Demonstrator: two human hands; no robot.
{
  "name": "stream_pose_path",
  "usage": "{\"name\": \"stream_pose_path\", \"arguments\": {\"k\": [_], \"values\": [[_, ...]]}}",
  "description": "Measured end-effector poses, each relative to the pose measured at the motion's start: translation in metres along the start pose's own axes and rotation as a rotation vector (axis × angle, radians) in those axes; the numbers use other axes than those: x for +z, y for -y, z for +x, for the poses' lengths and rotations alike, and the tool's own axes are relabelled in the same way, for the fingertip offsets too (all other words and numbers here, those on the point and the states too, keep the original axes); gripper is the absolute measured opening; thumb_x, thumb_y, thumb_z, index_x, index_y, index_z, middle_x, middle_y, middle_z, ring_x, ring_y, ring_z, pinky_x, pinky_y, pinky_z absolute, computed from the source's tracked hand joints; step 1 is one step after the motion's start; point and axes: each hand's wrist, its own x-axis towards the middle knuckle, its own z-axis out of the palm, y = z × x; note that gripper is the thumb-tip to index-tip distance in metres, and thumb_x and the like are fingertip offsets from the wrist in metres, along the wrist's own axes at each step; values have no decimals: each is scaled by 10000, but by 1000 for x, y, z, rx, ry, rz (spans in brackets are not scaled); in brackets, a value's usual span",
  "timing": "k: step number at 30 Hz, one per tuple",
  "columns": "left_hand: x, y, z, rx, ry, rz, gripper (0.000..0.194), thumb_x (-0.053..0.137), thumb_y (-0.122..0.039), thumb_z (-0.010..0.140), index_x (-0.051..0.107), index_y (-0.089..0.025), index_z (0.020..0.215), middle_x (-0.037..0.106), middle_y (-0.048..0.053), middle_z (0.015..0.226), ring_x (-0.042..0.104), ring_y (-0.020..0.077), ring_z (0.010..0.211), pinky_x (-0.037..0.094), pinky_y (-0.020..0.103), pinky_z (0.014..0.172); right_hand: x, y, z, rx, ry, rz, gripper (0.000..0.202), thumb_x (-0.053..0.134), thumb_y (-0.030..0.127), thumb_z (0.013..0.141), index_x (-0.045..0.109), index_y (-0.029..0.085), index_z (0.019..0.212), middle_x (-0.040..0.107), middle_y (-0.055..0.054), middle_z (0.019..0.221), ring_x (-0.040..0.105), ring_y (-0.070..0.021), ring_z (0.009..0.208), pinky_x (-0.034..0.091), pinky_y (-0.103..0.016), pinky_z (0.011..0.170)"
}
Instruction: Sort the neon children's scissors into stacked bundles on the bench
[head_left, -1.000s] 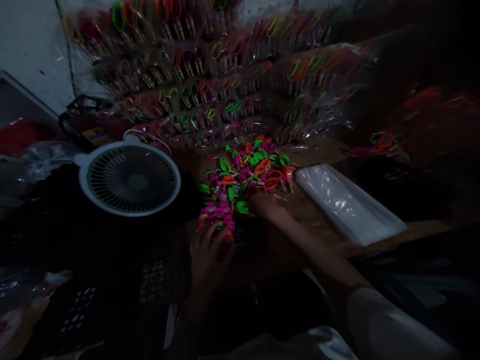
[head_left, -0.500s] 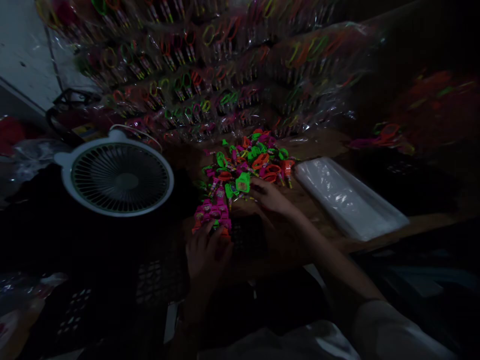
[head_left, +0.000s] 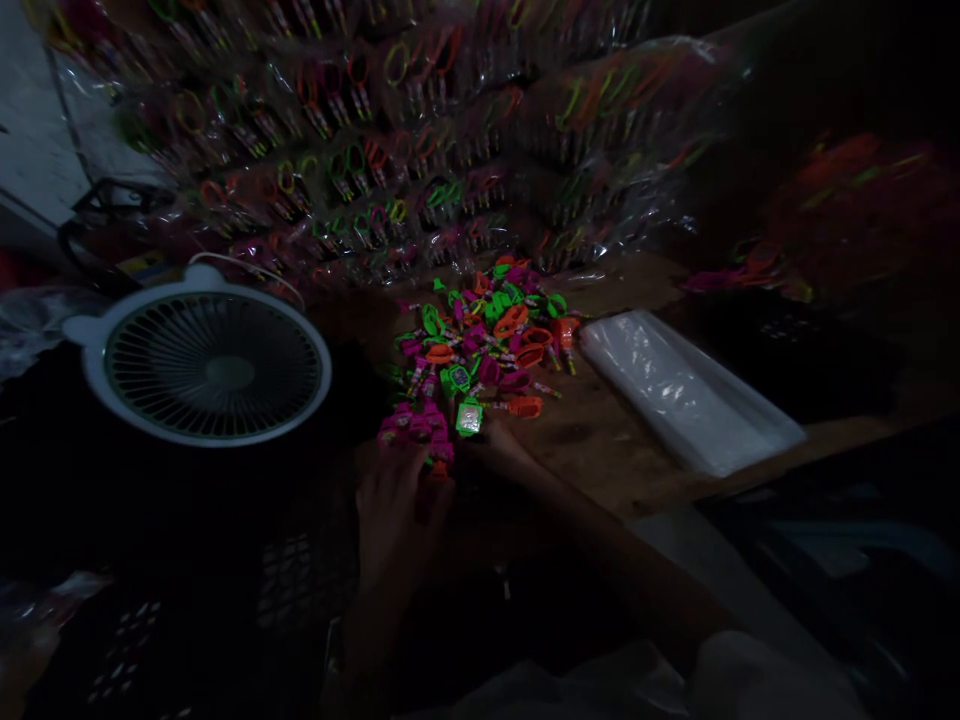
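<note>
Bright plastic toy watches in green, pink and orange lie in a loose pile on the wooden table. At its near left edge sits a bunch of pink toy watches, with a little orange and green showing. My left hand has its fingers curled over the near end of this bunch. To its right, my right hand pinches a green toy watch whose square face is turned up. Dim light hides most of the fingertips of my right hand.
A round white fan stands at the left. Clear plastic bags lie stacked on the right of the table. Behind the pile hang rows of bagged toy watches. More colourful pieces are heaped at the far right.
My right hand has brought the green toy watch down and towards me, close to the pink bunch. My left hand stays at the bunch. The view has shifted slightly.
</note>
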Motion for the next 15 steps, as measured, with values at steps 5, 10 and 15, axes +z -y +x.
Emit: {"name": "stream_pose_path", "arguments": {"k": [5,10,15], "values": [[-2,3,30,-18,10,-32,322,469,-288,891,533,-176,1186,576,75,1212,459,240,1171,342,414,1016,-3,6,-1,-67,19,-216,276,606,227,762,667,113,1006,665,-123,1041,619,-230,943,464,-344,860],[8,7,47,22,83,-58,382,407,-239,907,485,-185,1276,513,46,1324,364,239,1273,290,429,1074,3,14,1,-115,96,-390,252,539,122,779,658,128,1002,663,-110,1027,609,-190,941,461,-286,868],[15,12,48,136,244,-28,484,381,-187,884,406,-251,1363,416,3,1422,232,270,1364,218,495,1094,7,13,0,-187,115,-455,217,500,91,791,670,106,925,672,-132,981,612,-197,925,456,-309,893]]}}
